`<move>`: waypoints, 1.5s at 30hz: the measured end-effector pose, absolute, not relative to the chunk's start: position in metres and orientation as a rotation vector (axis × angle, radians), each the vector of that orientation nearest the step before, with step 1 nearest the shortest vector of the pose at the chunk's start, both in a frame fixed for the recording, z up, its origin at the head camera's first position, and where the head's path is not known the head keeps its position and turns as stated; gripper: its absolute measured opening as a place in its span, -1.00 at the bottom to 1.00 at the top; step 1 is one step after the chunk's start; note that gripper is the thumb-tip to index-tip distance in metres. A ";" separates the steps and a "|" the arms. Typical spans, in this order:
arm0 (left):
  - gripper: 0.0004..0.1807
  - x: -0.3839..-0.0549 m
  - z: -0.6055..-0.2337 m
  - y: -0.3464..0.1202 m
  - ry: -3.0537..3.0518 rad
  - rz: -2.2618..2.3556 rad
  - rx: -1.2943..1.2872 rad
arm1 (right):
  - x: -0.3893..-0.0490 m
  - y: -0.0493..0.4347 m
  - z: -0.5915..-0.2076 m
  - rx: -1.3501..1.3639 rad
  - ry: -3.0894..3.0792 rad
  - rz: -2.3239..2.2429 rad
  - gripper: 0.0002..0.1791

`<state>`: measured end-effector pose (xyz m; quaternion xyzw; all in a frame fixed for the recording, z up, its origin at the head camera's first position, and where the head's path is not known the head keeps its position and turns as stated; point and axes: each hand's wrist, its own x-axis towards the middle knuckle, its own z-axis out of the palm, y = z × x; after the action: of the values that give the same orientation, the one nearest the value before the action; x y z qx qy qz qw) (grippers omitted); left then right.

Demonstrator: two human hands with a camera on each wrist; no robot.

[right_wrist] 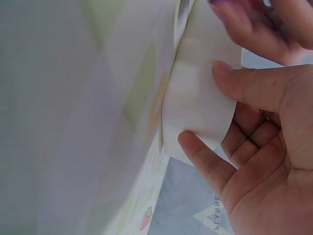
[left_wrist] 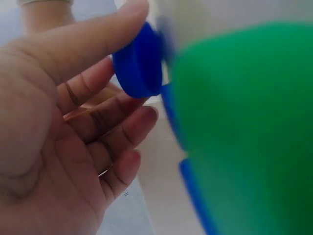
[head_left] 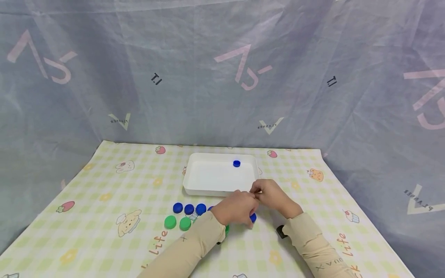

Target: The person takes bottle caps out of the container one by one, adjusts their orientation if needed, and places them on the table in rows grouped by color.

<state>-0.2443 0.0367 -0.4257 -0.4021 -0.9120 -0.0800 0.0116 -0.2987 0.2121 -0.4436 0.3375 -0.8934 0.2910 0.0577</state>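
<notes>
My left hand (head_left: 236,207) pinches a blue bottle cap (left_wrist: 138,66) between thumb and fingertips, close to the near right corner of a white tray (head_left: 217,192). At that corner my right hand (head_left: 274,196) grips the tray, its thumb on the outer wall (right_wrist: 190,103) and other fingers behind the rim. Inside the tray, towards the back right, lies another blue cap (head_left: 236,163). Below the left hand, a green cap (head_left: 227,230) and a blue cap (head_left: 253,217) peek out on the table. The left hand and forearm hide part of the cap rows.
In front of the tray, several blue caps (head_left: 177,207) form a row on the checked tablecloth (head_left: 87,231). Nearer to me runs a row of green caps (head_left: 170,222). A grey printed curtain (head_left: 194,104) hangs behind the table.
</notes>
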 end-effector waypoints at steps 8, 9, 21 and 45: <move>-0.55 -0.243 -0.430 0.037 -2.831 -0.247 -1.259 | -0.300 0.212 -0.444 0.999 -2.727 0.873 -0.75; -0.56 -0.243 -0.430 0.037 -2.833 -0.247 -1.259 | -0.300 0.212 -0.444 0.998 -2.728 0.872 -0.76; -0.60 -0.243 -0.430 0.037 -2.868 -0.277 -1.266 | -0.299 0.214 -0.444 1.022 -2.712 0.845 -0.75; -0.61 -0.244 -0.431 0.037 -2.856 -0.191 -1.208 | -0.299 0.213 -0.447 0.998 -2.743 0.943 -0.67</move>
<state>-0.2437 0.0368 -0.4305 -0.3886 -0.9192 -0.0614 0.0173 -0.2995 0.2129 -0.4468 0.3251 -0.8936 0.3072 0.0371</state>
